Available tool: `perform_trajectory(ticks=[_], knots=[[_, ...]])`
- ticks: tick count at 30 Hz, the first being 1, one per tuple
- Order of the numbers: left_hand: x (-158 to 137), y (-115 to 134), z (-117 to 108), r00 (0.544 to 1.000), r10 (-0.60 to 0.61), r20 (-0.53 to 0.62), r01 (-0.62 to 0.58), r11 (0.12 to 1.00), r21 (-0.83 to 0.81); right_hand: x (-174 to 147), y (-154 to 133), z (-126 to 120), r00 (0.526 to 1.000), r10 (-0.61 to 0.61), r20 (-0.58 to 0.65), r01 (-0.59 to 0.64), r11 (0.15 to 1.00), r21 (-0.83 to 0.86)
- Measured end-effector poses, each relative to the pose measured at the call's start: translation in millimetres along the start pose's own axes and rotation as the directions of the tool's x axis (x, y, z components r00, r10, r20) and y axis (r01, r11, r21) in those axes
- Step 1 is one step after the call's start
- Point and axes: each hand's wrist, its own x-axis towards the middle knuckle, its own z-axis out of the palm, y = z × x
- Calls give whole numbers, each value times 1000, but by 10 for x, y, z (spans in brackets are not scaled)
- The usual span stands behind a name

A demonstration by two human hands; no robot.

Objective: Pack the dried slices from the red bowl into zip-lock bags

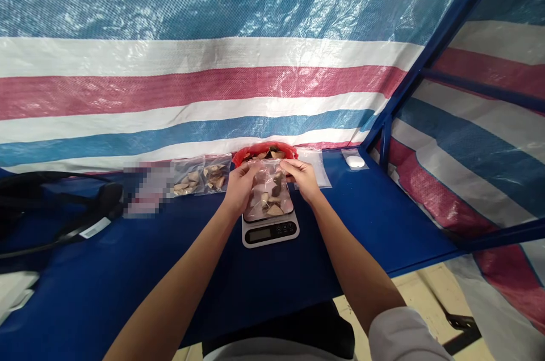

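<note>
"Two bare hands are in view. What do they have hold of?"

"One clear zip bag (272, 179), stretched between them. The left hand (239, 186) pinches its upper left corner, thumb and fingers closed on the plastic. The right hand (303, 178) pinches the upper right corner, just as tightly."

"And what is inside it?"

"Tan and dark brown pieces (275, 209), some settled in the bottom, on the near side of the grip."

"What lies below?"

"A white digital scale (271, 240), with its display (259, 235) nearer the person than the grip. Whether the bag presses on its platform, one cannot tell."

"Anything beyond the fingers?"

"A red plastic bag (242, 153) just past the grip, holding more pieces. Left of the left hand lie two filled zip bags (216, 177). Flat clear plastic (319, 168) sits behind the right hand; farther right, a small white case (355, 162). All rest on the blue tabletop (353, 210)."
</note>
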Motion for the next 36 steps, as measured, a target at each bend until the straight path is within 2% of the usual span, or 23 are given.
perform_trajectory(ticks=[6,12,15,20,25,30,36], knots=[[86,-106,-165,992,114,56,-121,983,136,-21,86,-6,1000,8,-22,-7,1000,5],[136,-136,-339,972,235,29,-235,945,227,-22,154,-5,998,0,-55,0,1000,3],[139,-149,-393,977,215,0,-210,957,198,-24,198,-16,997,4,-81,-5,1000,-13],[117,-167,-439,994,105,-12,-102,985,141,-28,217,-40,996,-6,-94,6,1000,-7],[133,-168,-474,990,141,17,-142,981,130,-45,193,-48,996,4,-87,-3,1000,12],[127,-146,-490,995,99,20,-101,984,150,-66,184,-36,997,-5,-80,3,999,-32],[109,-136,-493,992,123,23,-125,976,177,-90,191,-20,997,-44,-70,42,998,-36]])
